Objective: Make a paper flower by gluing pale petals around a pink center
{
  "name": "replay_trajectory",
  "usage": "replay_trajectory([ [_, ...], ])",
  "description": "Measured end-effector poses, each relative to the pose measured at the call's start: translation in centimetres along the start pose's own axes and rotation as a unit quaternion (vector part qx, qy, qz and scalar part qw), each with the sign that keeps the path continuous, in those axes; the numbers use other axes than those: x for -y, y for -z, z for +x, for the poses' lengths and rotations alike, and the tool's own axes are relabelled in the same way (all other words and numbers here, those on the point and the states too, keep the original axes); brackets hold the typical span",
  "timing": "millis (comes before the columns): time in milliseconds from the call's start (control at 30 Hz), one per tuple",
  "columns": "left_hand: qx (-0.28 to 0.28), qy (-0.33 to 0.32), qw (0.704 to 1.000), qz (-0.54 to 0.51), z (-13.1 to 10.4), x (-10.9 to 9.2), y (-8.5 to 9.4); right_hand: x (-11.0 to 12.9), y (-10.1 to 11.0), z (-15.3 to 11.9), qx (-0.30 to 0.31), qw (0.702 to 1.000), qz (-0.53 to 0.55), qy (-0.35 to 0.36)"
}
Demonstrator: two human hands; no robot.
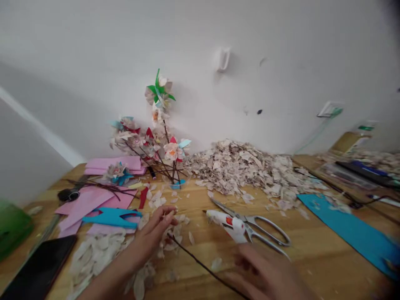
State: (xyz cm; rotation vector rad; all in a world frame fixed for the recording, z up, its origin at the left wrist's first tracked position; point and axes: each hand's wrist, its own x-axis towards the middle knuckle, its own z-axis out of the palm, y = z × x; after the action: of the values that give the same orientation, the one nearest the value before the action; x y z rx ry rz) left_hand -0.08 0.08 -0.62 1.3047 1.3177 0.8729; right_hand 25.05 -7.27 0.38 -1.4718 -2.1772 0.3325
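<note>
From here, the hands are apart: the left hand's point(156, 227) fingertips come close together, and the right hand point(263, 268) blurs beside the glue gun point(230, 224); I can't tell what either grips. Between them runs a dark stem point(200, 262), its visible end bare. Beyond the left, flowers point(172, 151) look finished; petals point(96, 254) nearby lie loose.

left hand point(154, 227) bare, thumb and fingers slender, outline fairly crisp; left forearm point(120, 266) bare too, smooth, slim at wrist, widening toward lower edge of view; right hand point(262, 268) bare, blurred, nails too smeared to tell
</note>
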Motion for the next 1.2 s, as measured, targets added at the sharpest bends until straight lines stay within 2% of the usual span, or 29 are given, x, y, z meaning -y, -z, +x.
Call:
replay_trajectory([
  [33,0.002,0.001,1.000,-0.016,0.1,0.1,0.0,-0.5,0.9,0.0,-0.073,0.995,0.058,-0.019],
  [67,0.004,0.003,0.999,-0.032,0.2,0.2,-0.1,-1.2,1.9,0.0,-0.177,0.977,0.104,-0.053],
  [133,0.002,0.009,0.998,-0.056,0.3,0.3,-0.2,-3.4,3.7,0.2,-0.349,0.908,0.204,-0.108],
  [167,0.000,0.012,0.998,-0.064,0.4,0.3,-0.2,-4.8,4.6,0.4,-0.389,0.876,0.262,-0.113],
  [200,-0.001,0.015,0.998,-0.067,0.5,0.4,-0.2,-6.2,5.3,0.6,-0.366,0.865,0.323,-0.115],
  [233,-0.002,0.017,0.997,-0.069,0.5,0.4,-0.2,-7.6,5.8,0.8,-0.321,0.867,0.361,-0.122],
  [300,-0.002,0.017,0.998,-0.067,0.6,0.5,-0.2,-9.6,6.0,1.1,-0.161,0.899,0.385,-0.128],
  [367,-0.002,0.020,0.998,-0.063,0.6,0.5,-0.1,-10.4,5.3,1.4,0.015,0.932,0.336,-0.137],
  [400,-0.003,0.022,0.998,-0.062,0.6,0.5,-0.2,-10.2,4.6,1.5,0.079,0.938,0.306,-0.140],
  [433,-0.003,0.023,0.998,-0.061,0.6,0.5,-0.2,-9.7,3.7,1.7,0.113,0.944,0.273,-0.145],
  [533,-0.002,0.019,0.998,-0.066,0.5,0.5,-0.2,-7.6,1.1,2.6,0.121,0.962,0.195,-0.151],
  [600,-0.003,0.019,0.997,-0.072,0.5,0.4,-0.3,-6.6,-0.1,3.1,0.102,0.972,0.144,-0.153],
  [767,0.006,0.022,0.997,-0.069,0.4,0.1,-0.1,-6.2,-1.2,3.6,0.081,0.988,0.069,-0.111],
  [867,0.019,0.017,0.997,-0.068,0.1,-0.2,0.1,-6.2,-1.9,3.4,0.071,0.989,0.051,-0.117],
  [1033,0.029,0.018,0.997,-0.063,-0.3,-0.9,0.2,-5.5,-2.2,3.4,0.028,0.985,0.104,-0.137],
  [1200,0.036,0.026,0.998,-0.054,-0.4,-1.4,0.3,-3.1,0.3,3.6,0.024,0.947,0.279,-0.154],
])
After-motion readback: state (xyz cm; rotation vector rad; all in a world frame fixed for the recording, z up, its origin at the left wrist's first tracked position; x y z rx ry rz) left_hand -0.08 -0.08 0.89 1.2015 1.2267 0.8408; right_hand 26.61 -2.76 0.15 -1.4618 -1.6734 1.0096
